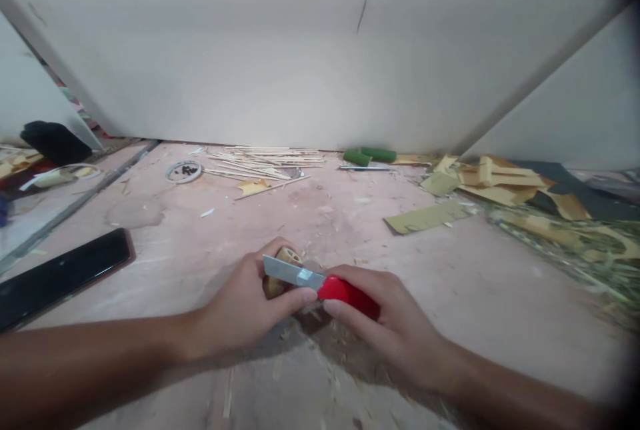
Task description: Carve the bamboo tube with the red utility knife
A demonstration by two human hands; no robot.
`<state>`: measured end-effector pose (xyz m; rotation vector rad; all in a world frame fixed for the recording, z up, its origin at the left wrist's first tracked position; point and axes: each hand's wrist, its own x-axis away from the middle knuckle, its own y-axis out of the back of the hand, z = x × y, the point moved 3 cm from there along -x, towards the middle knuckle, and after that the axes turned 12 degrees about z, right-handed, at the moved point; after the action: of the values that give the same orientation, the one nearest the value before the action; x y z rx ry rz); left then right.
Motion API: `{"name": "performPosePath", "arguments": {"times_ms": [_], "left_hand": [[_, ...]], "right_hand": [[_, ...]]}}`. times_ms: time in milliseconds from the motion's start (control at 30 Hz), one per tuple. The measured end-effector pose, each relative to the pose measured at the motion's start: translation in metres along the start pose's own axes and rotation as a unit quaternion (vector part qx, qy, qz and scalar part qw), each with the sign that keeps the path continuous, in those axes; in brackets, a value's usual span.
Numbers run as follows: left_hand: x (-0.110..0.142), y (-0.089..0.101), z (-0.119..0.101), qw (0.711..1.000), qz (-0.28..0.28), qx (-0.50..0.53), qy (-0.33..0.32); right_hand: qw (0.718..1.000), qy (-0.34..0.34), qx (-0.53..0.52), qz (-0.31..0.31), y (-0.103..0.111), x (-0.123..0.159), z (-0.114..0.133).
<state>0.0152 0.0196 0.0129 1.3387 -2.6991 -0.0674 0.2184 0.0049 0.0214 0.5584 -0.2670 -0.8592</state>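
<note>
**Holding a knife (321,283) across a rounded wooden piece (289,256)**

Could perhaps nick the left hand (253,297) by skidding along the curved surface, given too hard a push or too slack a brace. Could also lose the wooden piece to rolling. With the left hand, curling partway around the piece, just behind the knife's blade; bringing the thumb near the blade's base, contact hard to confirm. With the right hand (397,323), gripping the knife firmly by its red handle.
</note>
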Motion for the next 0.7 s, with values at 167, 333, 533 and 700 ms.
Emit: {"name": "performPosePath", "arguments": {"times_ms": [167,333,533,700], "left_hand": [[-0.0012,-0.0003,0.0022,1.0,-0.017,0.006,0.012],[-0.0001,-0.0011,-0.0017,1.0,-0.017,0.012,0.011],[-0.0001,-0.0013,-0.0028,1.0,-0.011,0.009,0.015],[-0.0016,0.0008,0.001,0.999,-0.032,-0.012,0.018]], "right_hand": [[1.0,-0.006,-0.009,0.009,-0.0006,0.0002,-0.0028],[1.0,-0.003,-0.007,0.009,-0.0006,0.0003,-0.0006],[1.0,-0.001,-0.014,0.011,-0.0003,0.0009,0.0005],[1.0,-0.005,0.005,0.003,-0.0008,0.0014,-0.0023]]}}
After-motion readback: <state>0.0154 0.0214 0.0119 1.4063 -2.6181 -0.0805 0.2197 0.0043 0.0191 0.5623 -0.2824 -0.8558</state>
